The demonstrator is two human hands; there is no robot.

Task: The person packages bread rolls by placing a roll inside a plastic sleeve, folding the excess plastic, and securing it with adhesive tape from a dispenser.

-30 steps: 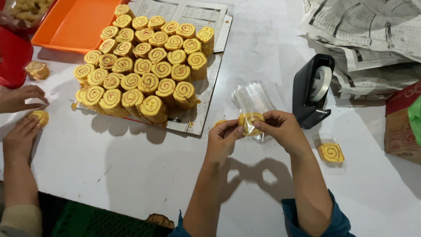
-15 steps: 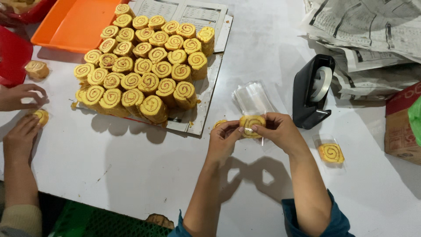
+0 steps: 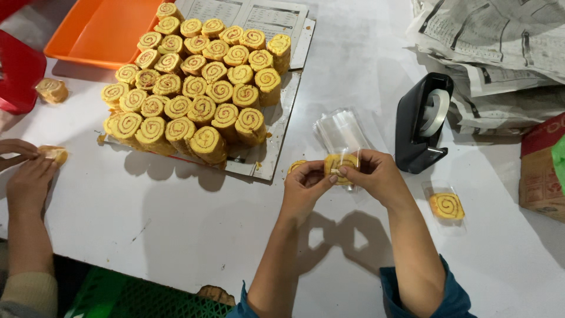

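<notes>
Left hand (image 3: 305,187) and right hand (image 3: 372,176) pinch 1 swirl pastry (image 3: 340,165) in clear bag, fingers clenched on it; pastry stack (image 3: 194,88) and tape dispenser (image 3: 422,122) on white surface (image 3: 176,224).

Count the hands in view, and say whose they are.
4. The wearer's left hand and right hand pinch a roll slice in a clear bag at centre. Two co-worker hands at the left edge: upper, lower, on another slice.

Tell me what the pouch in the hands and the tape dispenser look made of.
Pouch: thin clear plastic film, glossy, the yellow swirl slice showing through. Tape dispenser: looks like black moulded plastic, smooth with a dull sheen; whether it is weighted inside cannot be seen.
</notes>
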